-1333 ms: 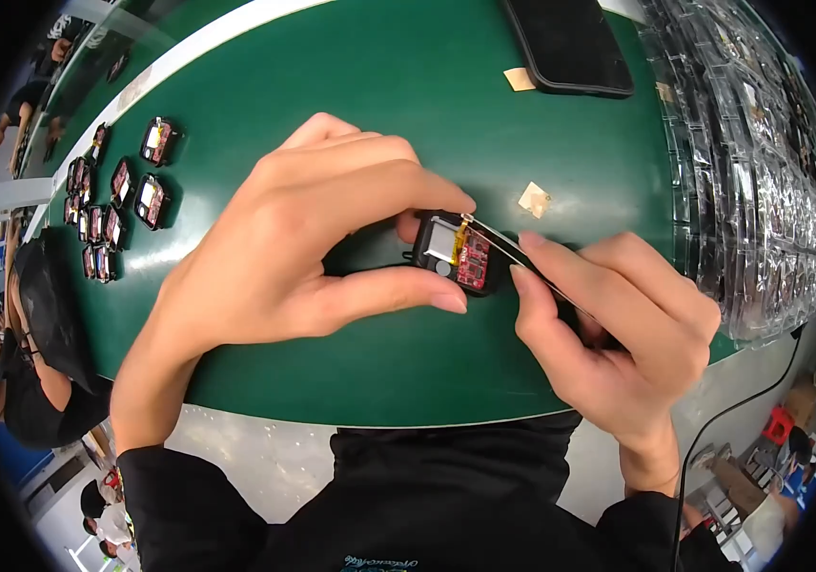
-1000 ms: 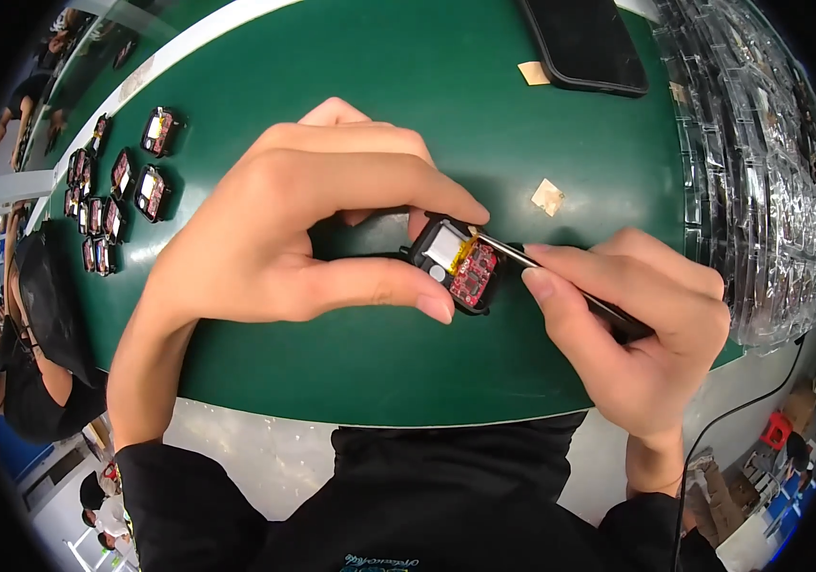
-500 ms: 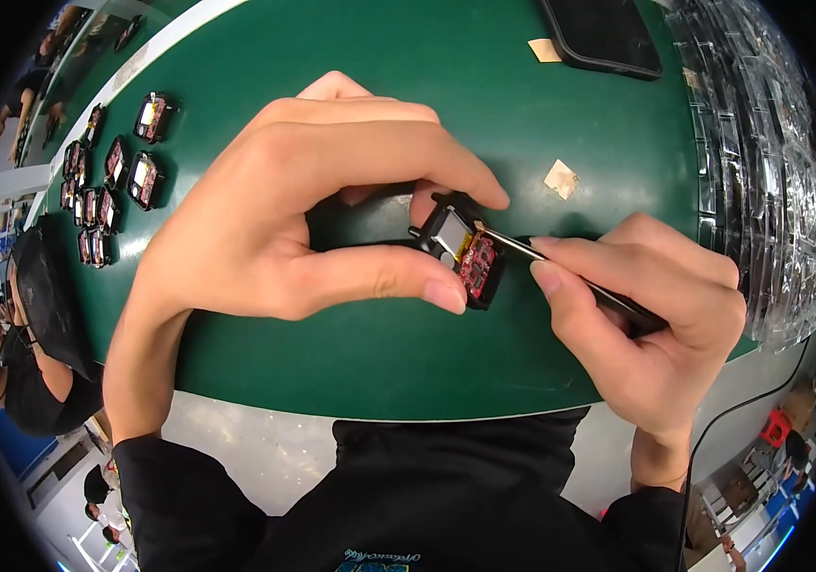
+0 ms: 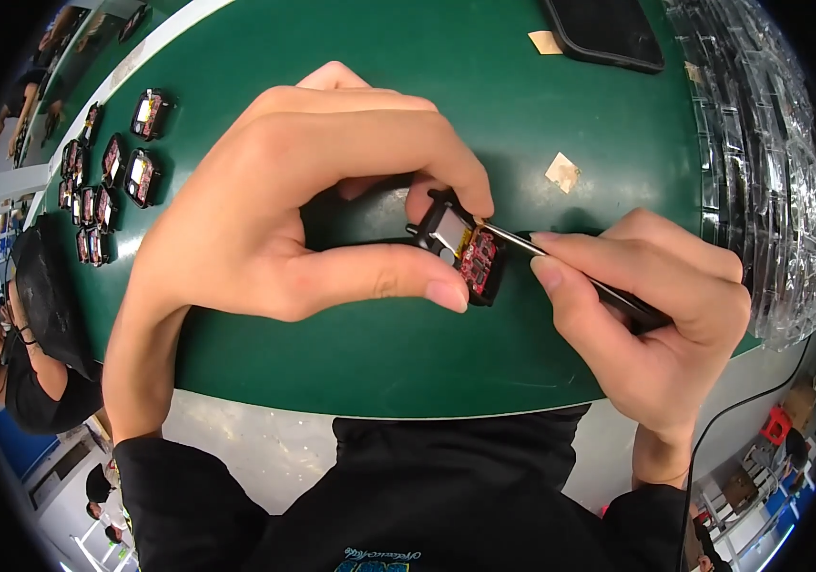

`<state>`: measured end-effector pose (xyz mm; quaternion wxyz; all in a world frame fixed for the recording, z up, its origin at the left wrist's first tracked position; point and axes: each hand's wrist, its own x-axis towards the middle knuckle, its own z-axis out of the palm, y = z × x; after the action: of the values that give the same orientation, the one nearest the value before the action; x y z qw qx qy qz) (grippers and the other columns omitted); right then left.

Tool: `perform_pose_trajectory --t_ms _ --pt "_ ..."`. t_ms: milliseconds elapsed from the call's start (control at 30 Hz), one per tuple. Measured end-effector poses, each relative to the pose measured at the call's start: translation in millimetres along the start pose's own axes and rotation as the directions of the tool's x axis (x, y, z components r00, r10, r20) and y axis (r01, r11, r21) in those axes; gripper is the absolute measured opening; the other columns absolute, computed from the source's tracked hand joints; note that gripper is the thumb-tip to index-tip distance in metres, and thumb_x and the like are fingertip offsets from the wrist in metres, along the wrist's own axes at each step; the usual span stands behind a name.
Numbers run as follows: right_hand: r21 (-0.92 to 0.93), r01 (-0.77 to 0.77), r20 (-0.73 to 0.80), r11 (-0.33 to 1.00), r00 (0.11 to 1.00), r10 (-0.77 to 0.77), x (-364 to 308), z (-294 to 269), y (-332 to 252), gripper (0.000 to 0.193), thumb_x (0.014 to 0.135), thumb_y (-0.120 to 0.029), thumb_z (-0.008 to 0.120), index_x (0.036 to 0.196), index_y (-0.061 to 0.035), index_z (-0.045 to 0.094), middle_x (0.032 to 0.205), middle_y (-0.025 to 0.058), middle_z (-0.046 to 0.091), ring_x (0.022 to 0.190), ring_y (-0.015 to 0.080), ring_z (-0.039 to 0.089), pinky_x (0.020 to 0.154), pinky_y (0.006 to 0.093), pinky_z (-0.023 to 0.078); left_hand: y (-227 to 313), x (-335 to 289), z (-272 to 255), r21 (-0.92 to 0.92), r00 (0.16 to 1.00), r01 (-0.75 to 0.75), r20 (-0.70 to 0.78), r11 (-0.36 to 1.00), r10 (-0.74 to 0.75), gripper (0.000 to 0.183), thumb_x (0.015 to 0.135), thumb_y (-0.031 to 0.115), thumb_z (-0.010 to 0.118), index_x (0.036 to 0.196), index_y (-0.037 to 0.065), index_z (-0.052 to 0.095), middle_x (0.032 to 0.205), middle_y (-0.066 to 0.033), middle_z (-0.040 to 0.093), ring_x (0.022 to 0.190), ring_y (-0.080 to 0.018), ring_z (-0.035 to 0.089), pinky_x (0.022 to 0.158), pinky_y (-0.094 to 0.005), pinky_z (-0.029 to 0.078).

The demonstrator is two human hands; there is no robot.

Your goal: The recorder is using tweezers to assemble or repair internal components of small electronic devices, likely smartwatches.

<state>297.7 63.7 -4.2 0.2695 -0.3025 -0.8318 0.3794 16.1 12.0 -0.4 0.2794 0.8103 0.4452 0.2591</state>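
Note:
Between the thumb and fingers of my left hand [image 4: 284,191] is a small black device housing [image 4: 487,284], its inside facing up. A red circuit board [image 4: 480,257] and a silvery, battery-like block [image 4: 448,232] show in it. My right hand [image 4: 661,305] grips dark tweezers [image 4: 608,291] like a pen. Their thin metal tip reaches the housing's upper right edge, beside my left index fingertip. Whether the tip pinches anything there is too small to tell.
Several similar open housings [image 4: 144,178] lie at the table's left. Stacked clear plastic trays [image 4: 761,172] line the right side. A black flat case or phone [image 4: 608,33] lies at the back, near two tan squares, one of them a patch [image 4: 562,173] right of centre. A person sits at the left.
My left index finger has curled in and down onto the housing's edge at the tweezers' tip. The tweezers have barely shifted.

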Motion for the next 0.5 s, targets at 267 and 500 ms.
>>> perform_pose_trajectory --t_ms 267,500 --pt "0.014 0.014 0.007 1.000 1.000 -0.014 2.3 -1.2 -1.9 0.022 0.079 0.008 0.084 0.100 0.0036 0.086 0.072 0.0052 0.070 0.058 0.0090 0.058 0.054 0.0239 0.038 2.5 2.2 0.1 0.032 1.000 -0.029 -0.006 0.999 0.030 0.058 0.075 0.051 0.096 0.105 0.004 0.083 0.094 -0.0038 0.080 0.076 -0.0164 0.065 0.081 -0.0328 0.041" --pt "0.020 0.012 -0.006 1.000 1.000 -0.012 0.3 0.2 1.0 0.022 0.079 0.008 0.085 0.100 0.0033 0.086 0.072 0.0055 0.071 0.058 0.0089 0.058 0.054 0.0237 0.039 0.3 1.5 1.3 0.021 1.000 -0.026 -0.010 0.999 0.026 0.059 0.073 0.052 0.096 0.104 0.004 0.082 0.093 -0.0035 0.080 0.075 -0.0170 0.064 0.080 -0.0328 0.041"
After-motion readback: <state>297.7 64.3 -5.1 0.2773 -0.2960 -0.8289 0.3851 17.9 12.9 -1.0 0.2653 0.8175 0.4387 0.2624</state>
